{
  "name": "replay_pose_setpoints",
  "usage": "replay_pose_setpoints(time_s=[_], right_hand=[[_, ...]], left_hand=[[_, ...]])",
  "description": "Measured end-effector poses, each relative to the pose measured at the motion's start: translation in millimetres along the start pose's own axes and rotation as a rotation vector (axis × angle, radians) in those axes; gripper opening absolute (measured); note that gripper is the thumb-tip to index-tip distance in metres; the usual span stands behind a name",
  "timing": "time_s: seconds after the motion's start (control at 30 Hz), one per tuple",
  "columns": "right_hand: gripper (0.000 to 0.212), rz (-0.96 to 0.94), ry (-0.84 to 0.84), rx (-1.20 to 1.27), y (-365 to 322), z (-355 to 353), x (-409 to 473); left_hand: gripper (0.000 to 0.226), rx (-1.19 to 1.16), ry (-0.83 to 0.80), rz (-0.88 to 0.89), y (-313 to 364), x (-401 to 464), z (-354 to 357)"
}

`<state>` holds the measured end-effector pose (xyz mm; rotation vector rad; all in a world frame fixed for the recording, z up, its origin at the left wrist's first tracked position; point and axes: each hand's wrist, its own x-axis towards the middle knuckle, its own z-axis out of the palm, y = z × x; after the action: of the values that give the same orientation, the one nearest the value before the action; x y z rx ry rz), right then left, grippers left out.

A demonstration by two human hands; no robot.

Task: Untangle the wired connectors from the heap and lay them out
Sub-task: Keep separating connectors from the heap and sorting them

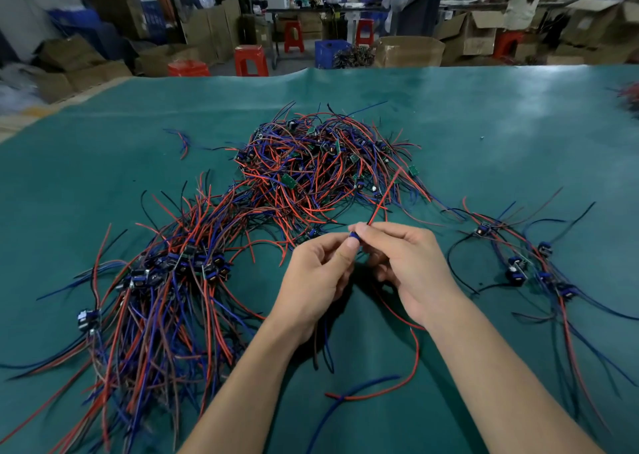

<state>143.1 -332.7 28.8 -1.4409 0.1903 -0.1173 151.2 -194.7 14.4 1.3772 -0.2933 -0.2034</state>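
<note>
Left hand and right hand both pinching one small blue connector at centre, above the green bench. Best kept lifted, drawing its red wire out gently toward 6 o'clock. Laid-out bundle at 9 o'clock; smaller row at 3 o'clock; tangled heap at 12 o'clock.

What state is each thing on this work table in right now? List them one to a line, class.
Left hand: pinching the blue connector.
Right hand: pinching the same connector.
Blue connector: held above the mat, wires hanging.
Central heap: tangled.
Left bundle: laid out, connectors grouped.
Right group: laid out, loosely spread.
Green mat: flat.
</note>
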Motion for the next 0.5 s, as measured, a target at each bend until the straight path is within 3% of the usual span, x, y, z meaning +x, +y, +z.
replay_pose_setpoints(time_s=[0.27,0.4,0.5], right_hand=[[0.010,-0.167,0.145,-0.014,2,-12,10],[0.011,-0.308,0.290,-0.183,4,-25,17],[0.025,-0.480,0.476,-0.377,0,-46,23]], left_hand=[[0.014,0.127,-0.055,-0.031,-2,-1,-1],[0.016,0.161,-0.072,-0.035,-1,-2,-2],[0.019,0.191,-0.097,-0.040,-1,-3,0]])
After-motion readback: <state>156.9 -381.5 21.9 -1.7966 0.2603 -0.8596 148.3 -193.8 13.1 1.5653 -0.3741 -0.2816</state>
